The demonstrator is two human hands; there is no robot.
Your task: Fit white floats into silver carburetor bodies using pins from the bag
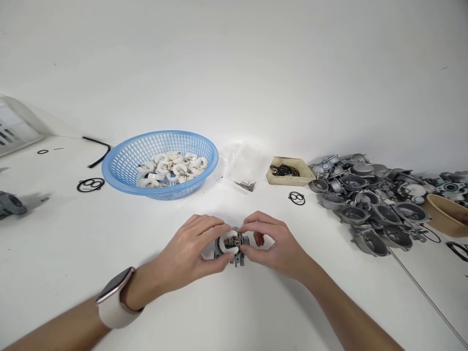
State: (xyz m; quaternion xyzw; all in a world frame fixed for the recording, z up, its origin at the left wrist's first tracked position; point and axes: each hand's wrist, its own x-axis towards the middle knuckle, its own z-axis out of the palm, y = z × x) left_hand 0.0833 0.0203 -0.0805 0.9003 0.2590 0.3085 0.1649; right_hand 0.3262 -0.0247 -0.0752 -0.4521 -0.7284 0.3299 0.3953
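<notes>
A small grey metal carburetor body lies on the white table between my hands, with a white C-shaped float set in its round opening. My left hand, with a watch on its wrist, grips the left side of the body between thumb and fingers. On the other side, my right hand has its thumb and index fingertip closed at the right edge of the opening, by the float's hinge end. Anything tiny between those fingertips is too small to make out.
A blue basket holds white floats. Behind my hands are a clear tray with metal pins and a cream tray with black rings. Grey metal bowls are piled right, near a thin rod. Another metal part lies far left.
</notes>
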